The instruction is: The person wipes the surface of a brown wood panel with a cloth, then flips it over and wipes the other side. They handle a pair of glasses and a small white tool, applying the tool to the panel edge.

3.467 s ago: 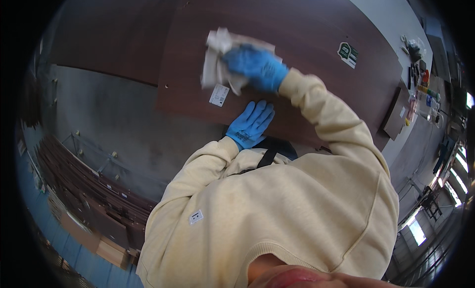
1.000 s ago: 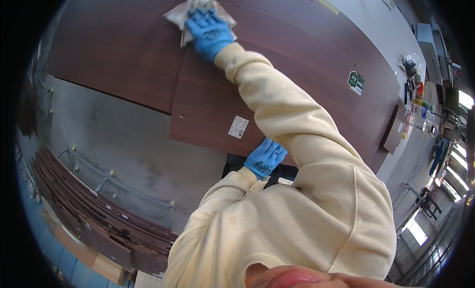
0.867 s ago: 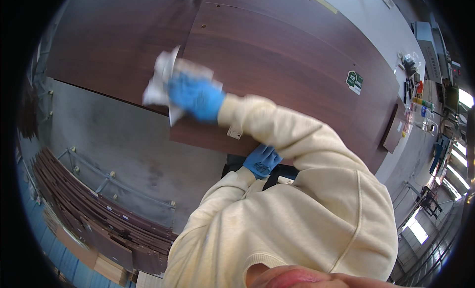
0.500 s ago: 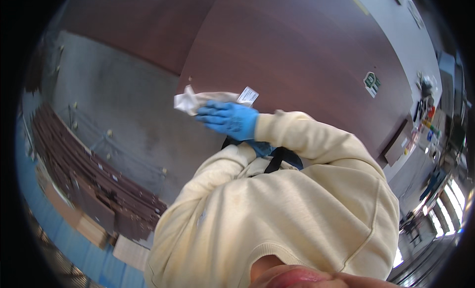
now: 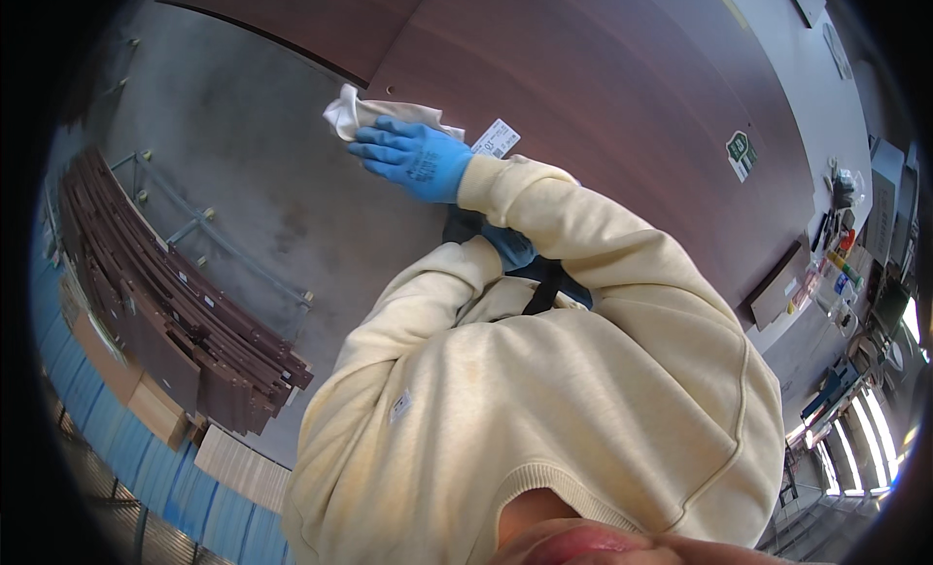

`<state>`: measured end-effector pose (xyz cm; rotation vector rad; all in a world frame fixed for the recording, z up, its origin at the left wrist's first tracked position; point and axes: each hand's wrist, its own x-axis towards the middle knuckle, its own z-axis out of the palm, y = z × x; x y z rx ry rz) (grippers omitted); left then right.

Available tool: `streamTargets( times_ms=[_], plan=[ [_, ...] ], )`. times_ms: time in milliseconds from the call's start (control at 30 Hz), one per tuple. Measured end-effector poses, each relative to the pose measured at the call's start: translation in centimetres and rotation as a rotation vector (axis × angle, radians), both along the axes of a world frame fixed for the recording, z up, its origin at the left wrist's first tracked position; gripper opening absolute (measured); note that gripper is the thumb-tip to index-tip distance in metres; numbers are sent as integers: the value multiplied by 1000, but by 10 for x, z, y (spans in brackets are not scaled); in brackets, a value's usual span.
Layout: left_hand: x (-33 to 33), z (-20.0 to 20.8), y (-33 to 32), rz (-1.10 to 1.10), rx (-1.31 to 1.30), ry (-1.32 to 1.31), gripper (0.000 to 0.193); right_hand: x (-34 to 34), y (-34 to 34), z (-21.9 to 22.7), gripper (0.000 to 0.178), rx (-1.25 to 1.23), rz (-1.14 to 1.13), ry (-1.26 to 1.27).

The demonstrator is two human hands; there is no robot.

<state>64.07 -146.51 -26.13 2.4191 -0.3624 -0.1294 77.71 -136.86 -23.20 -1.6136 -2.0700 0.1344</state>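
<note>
In the head view, the right hand (image 5: 416,160) is grasping a white cloth (image 5: 394,110) at eleven o'clock, by the brown panel's (image 5: 603,89) edge. The left hand (image 5: 511,246), between four and five o'clock from it, is partly hidden; I cannot tell its grip.

On the panel (image 5: 603,89) lie a printed label (image 5: 498,137), by its near edge, and a sticker (image 5: 741,156), toward its right end. The cloth (image 5: 397,109) is at its near left corner; a second panel (image 5: 292,13) adjoins its left side.
</note>
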Motion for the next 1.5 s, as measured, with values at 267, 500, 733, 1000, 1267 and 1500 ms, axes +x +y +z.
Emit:
streamTargets(
  times_ms=[267, 500, 733, 1000, 1267, 1500],
  plan=[
    [-46, 156, 123, 31, -117, -295, 28, 0, -171, 41, 44, -158, -118, 180],
    [-59, 112, 191, 609, -17, -350, 40, -42, -341, 59, 50, -305, -965, 53],
    [-12, 40, 233, 1300, -805, 82, 61, -47, -143, 30, 50, -38, -895, 237],
    [1, 2, 251, 1075, -849, 112, 43, 41, -51, 14, 36, 144, -965, -75],
    [3, 5, 247, 1096, -746, 173, 42, 34, -342, 9, 58, 109, -1738, -89],
    [13, -6, 267, 1116, -681, 273, 45, 17, -439, 9, 51, 212, -1776, -64]
  ],
)
